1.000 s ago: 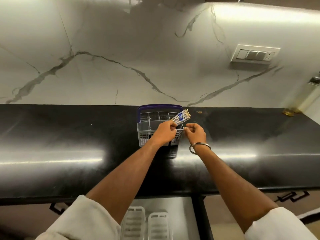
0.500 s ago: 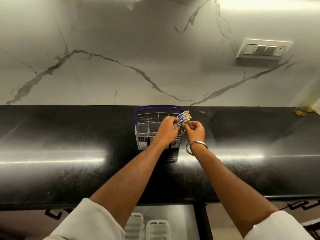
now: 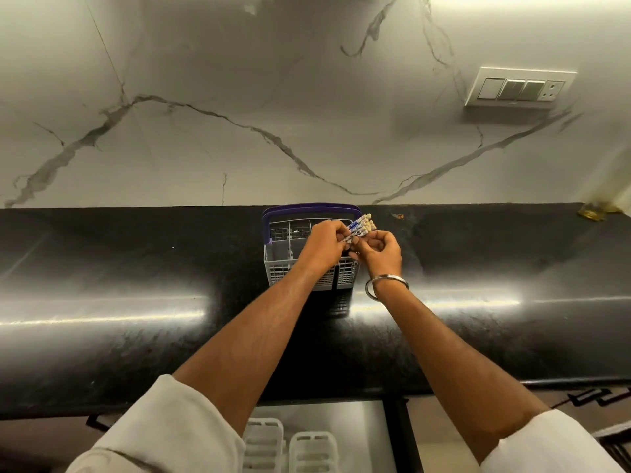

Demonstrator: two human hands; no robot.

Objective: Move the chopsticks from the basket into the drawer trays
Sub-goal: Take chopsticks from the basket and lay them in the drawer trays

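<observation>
Gripping a bundle of chopsticks just above the basket, the left hand has its fingers curled tight round the lower part of the sticks, so only their pale ends with blue markings stick out, slanting up and away past the basket's far right corner. The right hand sits just beside the left, over the basket's right edge, with its fingers bent inward and the fingertips meeting the bundle from below; they pinch at the sticks where the two hands come together. The blue marks on the sticks may be print or pattern, but they are too small to read. The basket is a grey slotted one with inner dividers and a purple handle at its far rim, standing on the black worktop close to the marble wall. A metal bangle rings the right wrist, on the near side of the basket. Nearer than the basket, below the worktop's front edge, two white slotted trays lie side by side in an open drawer. High on the wall, well to the right of the basket, is a switch plate with no legible lettering.
</observation>
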